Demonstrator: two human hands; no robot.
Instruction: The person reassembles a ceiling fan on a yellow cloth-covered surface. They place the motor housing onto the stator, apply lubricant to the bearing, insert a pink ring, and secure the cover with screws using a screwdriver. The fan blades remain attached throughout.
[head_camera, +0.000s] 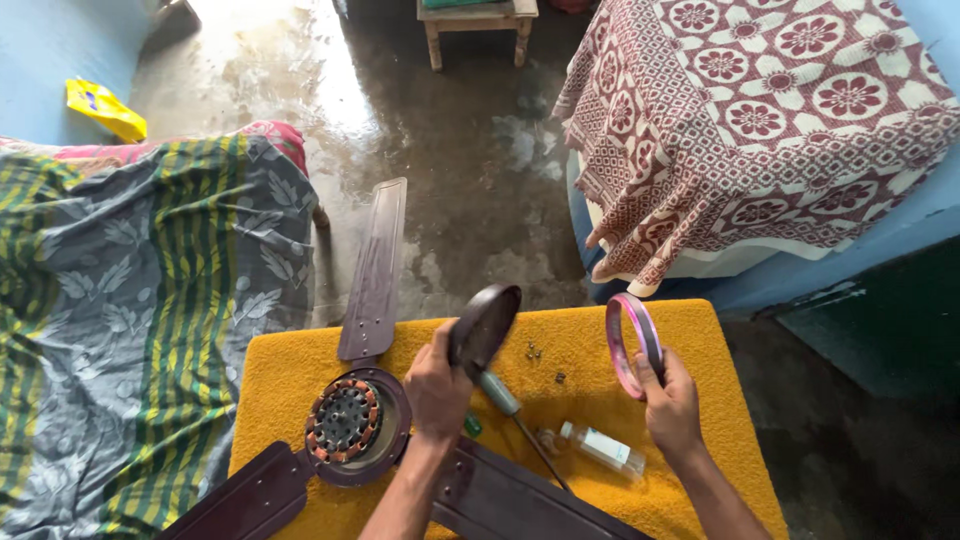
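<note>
My left hand (436, 388) holds a dark round cover plate (484, 326) tilted up above a yellow-covered table (690, 340). My right hand (672, 405) grips a pink and dark ring (632, 343) upright by its lower edge. Left of my left hand lies a ceiling fan motor (345, 420) with its copper windings showing. Brown fan blades (375, 270) stick out from it. Between my hands lie a screwdriver (515, 418), a small clear bottle (602, 447) and a few loose screws (535, 352).
A bed with a green and grey striped cloth (140, 320) fills the left. A red and white patterned cloth (760, 120) covers furniture at the upper right. A wooden stool (478, 25) stands at the back on the wet concrete floor (450, 160). A yellow packet (104, 108) lies by the wall.
</note>
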